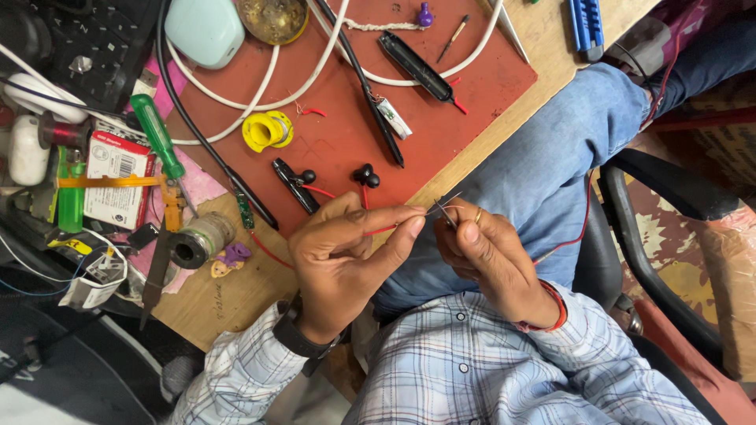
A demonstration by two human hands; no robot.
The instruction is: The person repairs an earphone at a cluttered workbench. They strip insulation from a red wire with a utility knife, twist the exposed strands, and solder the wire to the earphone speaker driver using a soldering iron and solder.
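Observation:
My left hand (346, 256) pinches a thin red wire (383, 229) between thumb and forefinger, just off the bench's front edge. That wire runs up to a pair of black earbuds (365, 176) lying on the red mat (331, 138). My right hand (484, 256) holds metal tweezers (443, 208), their tips meeting the wire end by my left fingertips. Both hands hover over my lap in blue jeans (551, 157).
On the mat lie white cables (260, 102), a black cable (206, 142), a yellow solder spool (266, 130) and a black neckband piece (416, 66). A green screwdriver (157, 138), solder reel (197, 240) and small boxes crowd the left. A black chair arm (630, 244) is at right.

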